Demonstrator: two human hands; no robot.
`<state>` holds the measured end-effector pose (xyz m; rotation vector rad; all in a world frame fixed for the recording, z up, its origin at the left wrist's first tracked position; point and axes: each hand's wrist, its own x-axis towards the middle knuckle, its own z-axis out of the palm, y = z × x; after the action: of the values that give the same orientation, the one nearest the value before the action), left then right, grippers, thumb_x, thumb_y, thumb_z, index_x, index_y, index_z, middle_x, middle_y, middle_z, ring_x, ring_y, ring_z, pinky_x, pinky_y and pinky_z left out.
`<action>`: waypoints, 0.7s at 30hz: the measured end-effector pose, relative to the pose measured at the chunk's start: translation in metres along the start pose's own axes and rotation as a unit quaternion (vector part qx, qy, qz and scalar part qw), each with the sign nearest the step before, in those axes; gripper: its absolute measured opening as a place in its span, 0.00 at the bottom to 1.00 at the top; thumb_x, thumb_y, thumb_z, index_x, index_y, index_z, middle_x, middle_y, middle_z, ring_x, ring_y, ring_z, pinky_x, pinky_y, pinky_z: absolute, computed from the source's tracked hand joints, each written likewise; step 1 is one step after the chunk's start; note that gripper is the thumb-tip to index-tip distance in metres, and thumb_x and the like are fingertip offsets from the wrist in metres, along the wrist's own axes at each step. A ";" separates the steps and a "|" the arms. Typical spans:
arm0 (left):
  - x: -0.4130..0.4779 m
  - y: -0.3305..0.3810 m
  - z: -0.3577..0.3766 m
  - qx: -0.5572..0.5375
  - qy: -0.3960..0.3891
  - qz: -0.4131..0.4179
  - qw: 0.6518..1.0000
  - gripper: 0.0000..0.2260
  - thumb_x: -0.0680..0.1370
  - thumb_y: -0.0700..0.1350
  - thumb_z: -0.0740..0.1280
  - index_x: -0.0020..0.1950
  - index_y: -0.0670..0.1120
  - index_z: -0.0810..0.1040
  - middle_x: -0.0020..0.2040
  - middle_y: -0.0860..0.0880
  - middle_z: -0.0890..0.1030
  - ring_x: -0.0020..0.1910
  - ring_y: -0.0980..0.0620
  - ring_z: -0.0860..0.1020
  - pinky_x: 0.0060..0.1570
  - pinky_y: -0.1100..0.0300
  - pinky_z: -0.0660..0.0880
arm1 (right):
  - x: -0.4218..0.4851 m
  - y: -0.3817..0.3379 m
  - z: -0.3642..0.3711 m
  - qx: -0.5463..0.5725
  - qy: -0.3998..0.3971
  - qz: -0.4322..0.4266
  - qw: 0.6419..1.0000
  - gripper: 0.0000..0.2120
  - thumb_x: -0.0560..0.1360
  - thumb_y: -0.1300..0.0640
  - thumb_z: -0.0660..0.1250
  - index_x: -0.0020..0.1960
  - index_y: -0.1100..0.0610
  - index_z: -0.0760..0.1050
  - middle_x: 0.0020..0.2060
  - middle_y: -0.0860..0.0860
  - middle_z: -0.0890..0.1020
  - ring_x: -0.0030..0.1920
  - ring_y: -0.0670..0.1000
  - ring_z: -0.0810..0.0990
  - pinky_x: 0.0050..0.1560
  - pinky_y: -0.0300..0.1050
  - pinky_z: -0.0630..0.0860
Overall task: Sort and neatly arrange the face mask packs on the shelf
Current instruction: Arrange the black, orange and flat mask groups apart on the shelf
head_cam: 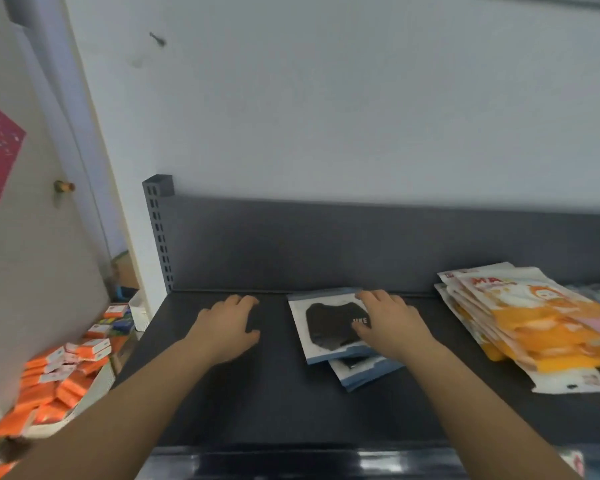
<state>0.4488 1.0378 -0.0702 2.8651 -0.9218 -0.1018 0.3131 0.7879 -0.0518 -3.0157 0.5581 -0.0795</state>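
1. On the dark shelf [274, 403], mid-width, we saw blue-edged mask packs [323, 323] stacked askew.
2. Our right hand [392, 323] lay flat on them, fingers straight.
3. Our left hand [227, 329] rested on bare shelf, fingers relaxed, empty.
4. Orange mask packs [534, 323] lay piled rightward.

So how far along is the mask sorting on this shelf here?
Partway. Done: packs look grouped by kind, black mask packs in a small stack, orange packs in a pile to their right. In hand: the right hand rests flat on the black stack; the left hand lies on the bare shelf. Left: squaring both groups, since the lower black pack sticks out askew and the orange pile is fanned out.
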 end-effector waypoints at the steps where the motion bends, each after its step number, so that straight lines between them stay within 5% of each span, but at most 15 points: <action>1: 0.002 0.000 0.002 -0.002 -0.004 0.007 1.000 0.29 0.78 0.58 0.63 0.76 0.53 0.61 0.72 0.49 0.68 0.68 0.44 0.71 0.66 0.47 0.69 | -0.001 -0.001 0.002 0.002 0.001 0.003 1.000 0.27 0.80 0.42 0.60 0.76 0.48 0.61 0.73 0.50 0.67 0.70 0.57 0.68 0.64 0.56 0.70; 9: 0.014 0.012 -0.002 -0.015 0.004 0.029 0.999 0.28 0.78 0.57 0.62 0.77 0.51 0.62 0.75 0.49 0.66 0.71 0.45 0.69 0.68 0.47 0.68 | 0.002 0.007 0.003 0.018 -0.014 0.025 0.999 0.27 0.80 0.38 0.59 0.75 0.48 0.62 0.72 0.50 0.68 0.70 0.57 0.68 0.65 0.57 0.70; 16: 0.019 0.029 0.022 -0.110 -0.045 -0.021 0.993 0.36 0.78 0.69 0.50 0.79 0.47 0.59 0.77 0.46 0.65 0.77 0.44 0.62 0.73 0.43 0.62 | 0.000 0.019 0.026 0.105 -0.123 0.112 0.980 0.32 0.77 0.31 0.55 0.72 0.50 0.63 0.72 0.52 0.65 0.70 0.60 0.65 0.67 0.60 0.66; 19: 0.014 0.050 0.032 -0.188 -0.071 -0.001 0.980 0.40 0.72 0.77 0.46 0.72 0.52 0.69 0.70 0.50 0.74 0.70 0.46 0.70 0.70 0.42 0.65 | -0.007 0.014 0.039 0.106 -0.088 0.108 0.985 0.33 0.75 0.30 0.54 0.74 0.48 0.61 0.72 0.49 0.64 0.73 0.57 0.61 0.69 0.62 0.61; 21: 0.011 0.063 0.035 -0.288 -0.045 0.001 0.957 0.32 0.75 0.73 0.54 0.67 0.52 0.72 0.61 0.55 0.77 0.62 0.50 0.75 0.65 0.47 0.70 | -0.012 0.011 0.043 0.107 -0.062 0.092 0.988 0.34 0.75 0.31 0.56 0.75 0.47 0.60 0.72 0.49 0.64 0.74 0.55 0.60 0.71 0.62 0.58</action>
<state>0.4178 0.9765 -0.0962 2.3311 -0.7510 -0.4265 0.3007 0.7848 -0.0959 -2.7248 0.7597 0.0538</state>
